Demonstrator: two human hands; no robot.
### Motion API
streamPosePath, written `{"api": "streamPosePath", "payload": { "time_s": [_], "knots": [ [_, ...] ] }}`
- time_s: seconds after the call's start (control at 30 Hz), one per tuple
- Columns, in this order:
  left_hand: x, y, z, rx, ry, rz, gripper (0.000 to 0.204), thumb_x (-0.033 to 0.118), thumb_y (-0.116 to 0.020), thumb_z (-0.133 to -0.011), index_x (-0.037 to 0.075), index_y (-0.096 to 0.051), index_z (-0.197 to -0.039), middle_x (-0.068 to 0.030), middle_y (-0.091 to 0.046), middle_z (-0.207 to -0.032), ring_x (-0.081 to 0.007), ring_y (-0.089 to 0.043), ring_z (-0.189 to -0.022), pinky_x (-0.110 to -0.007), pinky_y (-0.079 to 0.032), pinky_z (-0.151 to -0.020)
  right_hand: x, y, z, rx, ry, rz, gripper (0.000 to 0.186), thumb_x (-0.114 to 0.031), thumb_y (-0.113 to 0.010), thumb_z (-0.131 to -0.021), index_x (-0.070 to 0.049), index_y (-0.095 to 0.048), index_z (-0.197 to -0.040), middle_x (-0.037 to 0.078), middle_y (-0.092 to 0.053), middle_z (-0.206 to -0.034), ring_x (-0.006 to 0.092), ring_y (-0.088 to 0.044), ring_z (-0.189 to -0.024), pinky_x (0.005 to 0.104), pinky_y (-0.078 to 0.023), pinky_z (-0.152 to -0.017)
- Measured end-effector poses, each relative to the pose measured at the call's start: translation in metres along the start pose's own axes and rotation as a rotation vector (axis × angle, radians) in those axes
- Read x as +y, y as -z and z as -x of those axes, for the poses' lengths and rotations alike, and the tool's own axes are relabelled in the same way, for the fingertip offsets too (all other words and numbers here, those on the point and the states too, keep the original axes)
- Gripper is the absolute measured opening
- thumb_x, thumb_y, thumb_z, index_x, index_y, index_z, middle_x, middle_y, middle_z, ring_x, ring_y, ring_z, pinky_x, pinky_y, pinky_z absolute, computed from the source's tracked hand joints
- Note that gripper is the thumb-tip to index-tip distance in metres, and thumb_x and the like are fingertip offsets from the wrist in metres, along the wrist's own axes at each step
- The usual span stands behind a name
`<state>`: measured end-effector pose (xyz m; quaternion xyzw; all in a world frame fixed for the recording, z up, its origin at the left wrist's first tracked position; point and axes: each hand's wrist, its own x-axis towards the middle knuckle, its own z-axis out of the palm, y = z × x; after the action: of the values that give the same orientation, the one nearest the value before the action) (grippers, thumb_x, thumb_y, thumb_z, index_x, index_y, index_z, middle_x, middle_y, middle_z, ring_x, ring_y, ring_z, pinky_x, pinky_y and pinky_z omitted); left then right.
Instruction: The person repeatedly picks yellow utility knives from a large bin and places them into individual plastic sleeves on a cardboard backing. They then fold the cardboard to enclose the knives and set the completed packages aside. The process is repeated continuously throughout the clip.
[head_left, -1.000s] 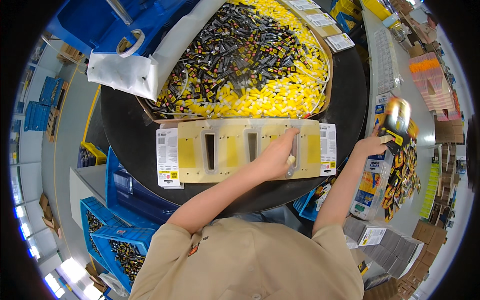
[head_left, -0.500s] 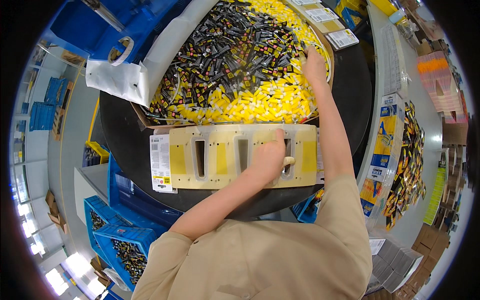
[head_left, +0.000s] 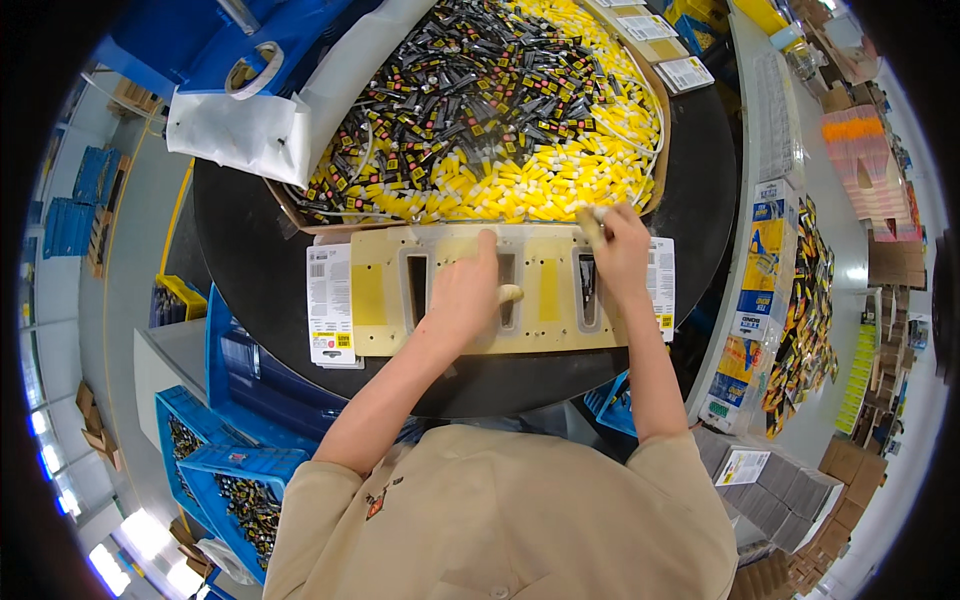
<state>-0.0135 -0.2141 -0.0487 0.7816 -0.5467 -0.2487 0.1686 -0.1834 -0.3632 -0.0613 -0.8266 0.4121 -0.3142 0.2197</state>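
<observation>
A cream-coloured board (head_left: 450,340) with long slots and yellow panels lies across the round black table, white printed cards (head_left: 330,300) sticking out from under both ends. My left hand (head_left: 465,285) rests on it beside the middle slot (head_left: 508,262), index finger stretched out and the thumb, in a cream finger cover, apart from it. Above the right slot (head_left: 587,285), where something dark shows, my right hand (head_left: 622,245) is closed in a pinch; anything between its fingertips is too small to make out. Just beyond lies a heap of small black tubes (head_left: 450,90) with yellow-and-white ends (head_left: 540,185).
A cardboard rim with white tubing (head_left: 370,150) surrounds the heap. At the left are a tape roll (head_left: 253,72), a white sheet (head_left: 240,135) and blue bins (head_left: 245,460) of small tubes. A grey bench at the right carries packaged goods (head_left: 800,330) and stacked grey cards (head_left: 780,490).
My right hand has drawn back from the heap's right side to the board's far edge. The left hand has moved left, from the right slot to the middle one.
</observation>
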Motion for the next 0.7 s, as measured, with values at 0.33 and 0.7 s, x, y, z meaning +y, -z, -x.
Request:
{"api": "streamPosePath", "payload": {
  "time_s": [0.33,0.7],
  "knots": [
    [-0.045,0.018,0.036,0.016,0.021,0.473,0.055,0.018,-0.071,-0.083,0.009,-0.041,-0.129,-0.0185,-0.064,-0.083,-0.0366,-0.065,-0.076,-0.042,-0.051,-0.070,0.024,-0.135,-0.139,-0.070,0.054,0.392,0.032,-0.016,-0.068,-0.088,-0.004,-0.059,-0.116,0.015,-0.062,-0.089,0.0352,-0.062,-0.083,0.0431,-0.049,-0.078],
    [-0.081,0.057,0.039,0.048,0.247,-0.073,0.068,0.043,-0.078,-0.076,0.011,-0.042,-0.123,-0.0186,-0.068,-0.090,-0.0416,-0.066,-0.086,-0.048,-0.051,-0.072,-0.057,-0.043,0.003,-0.308,-0.100,-0.351,0.026,-0.014,-0.073,-0.086,-0.004,-0.067,-0.109,0.000,-0.059,-0.072,0.0058,-0.050,-0.063,0.0239,-0.043,-0.058]
  ]
}}
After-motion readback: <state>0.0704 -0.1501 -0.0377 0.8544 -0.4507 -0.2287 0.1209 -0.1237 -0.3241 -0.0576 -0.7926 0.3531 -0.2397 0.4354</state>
